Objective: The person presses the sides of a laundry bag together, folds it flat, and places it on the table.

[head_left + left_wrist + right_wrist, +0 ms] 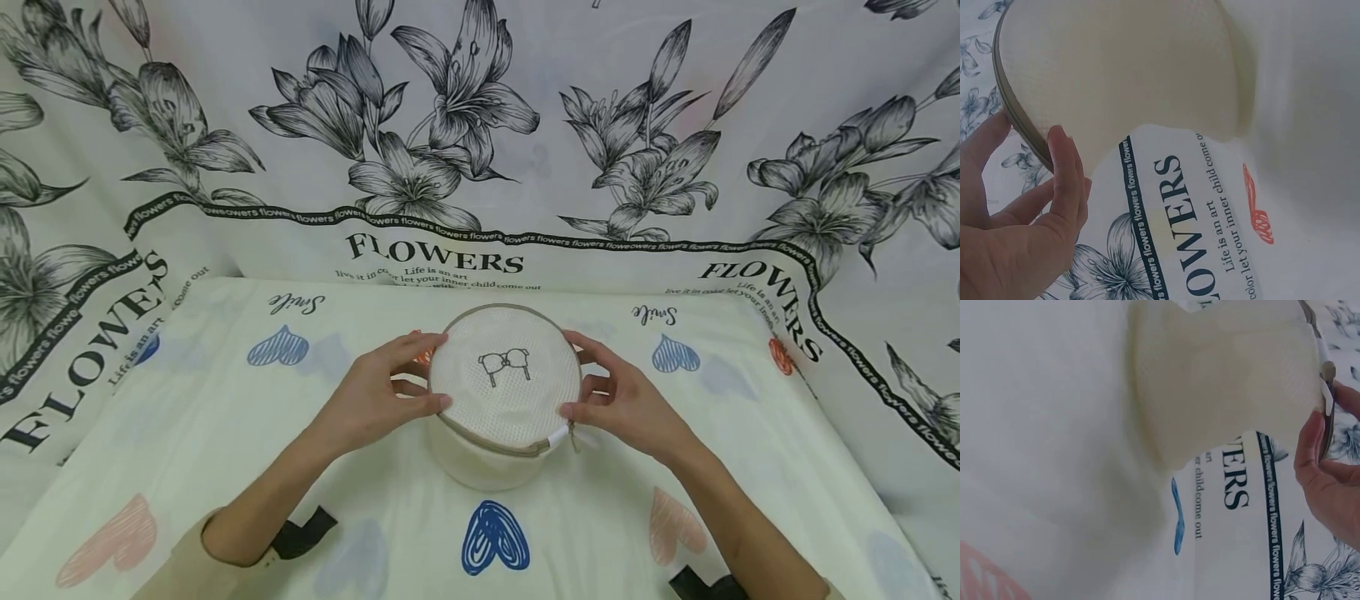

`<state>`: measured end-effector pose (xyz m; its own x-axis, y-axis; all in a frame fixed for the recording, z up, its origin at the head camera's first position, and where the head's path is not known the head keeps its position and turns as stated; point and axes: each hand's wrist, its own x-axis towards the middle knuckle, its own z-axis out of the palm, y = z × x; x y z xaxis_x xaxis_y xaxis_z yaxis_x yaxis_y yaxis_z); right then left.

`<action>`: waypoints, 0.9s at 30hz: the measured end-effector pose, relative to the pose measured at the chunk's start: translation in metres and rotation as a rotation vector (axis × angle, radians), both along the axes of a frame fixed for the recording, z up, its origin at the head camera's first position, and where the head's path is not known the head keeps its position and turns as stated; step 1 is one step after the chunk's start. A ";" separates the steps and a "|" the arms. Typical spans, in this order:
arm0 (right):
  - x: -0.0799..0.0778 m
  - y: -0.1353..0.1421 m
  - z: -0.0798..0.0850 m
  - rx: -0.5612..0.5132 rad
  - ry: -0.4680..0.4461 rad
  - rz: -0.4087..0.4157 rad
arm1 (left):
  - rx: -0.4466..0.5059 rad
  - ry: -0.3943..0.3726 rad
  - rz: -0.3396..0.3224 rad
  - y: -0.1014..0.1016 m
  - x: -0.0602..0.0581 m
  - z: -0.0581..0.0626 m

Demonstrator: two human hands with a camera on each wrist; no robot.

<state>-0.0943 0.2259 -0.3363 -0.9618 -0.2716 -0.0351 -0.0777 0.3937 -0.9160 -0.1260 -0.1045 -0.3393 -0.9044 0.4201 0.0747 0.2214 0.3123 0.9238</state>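
A round, cream mesh laundry bag (506, 375) stands upright on the bed-like, heart-print cloth, with a small embroidered line drawing on its flat top. A taupe zipper runs around the top rim, and its pull and a white tag sit at the front right. My left hand (382, 392) grips the rim on the left side, thumb at the front and fingers farther back. On the opposite side my right hand (626, 396) pinches the rim close to the zipper pull. In both wrist views the bag's soft side wall (1129, 69) shows below the rim.
Pale cloth printed with hearts (495, 537) covers the flat surface. Behind and at the sides hangs white fabric (547, 183) with black lilies and lettering. Black straps (303, 533) show at both wrists.
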 end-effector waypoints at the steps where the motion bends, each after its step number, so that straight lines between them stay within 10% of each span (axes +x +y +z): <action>1: 0.000 0.000 -0.001 0.005 -0.005 0.011 | -0.004 -0.016 -0.008 0.001 0.000 -0.001; 20: 0.001 -0.005 -0.008 0.003 -0.001 0.023 | -0.061 -0.125 0.117 0.001 0.001 -0.001; 27: 0.002 -0.004 -0.010 -0.036 -0.046 0.071 | -0.088 -0.099 0.072 0.002 0.000 -0.005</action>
<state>-0.0928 0.2220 -0.3466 -0.9375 -0.3413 -0.0679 -0.0618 0.3555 -0.9326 -0.1257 -0.1024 -0.3444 -0.9337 0.3546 -0.0502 0.1049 0.4049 0.9083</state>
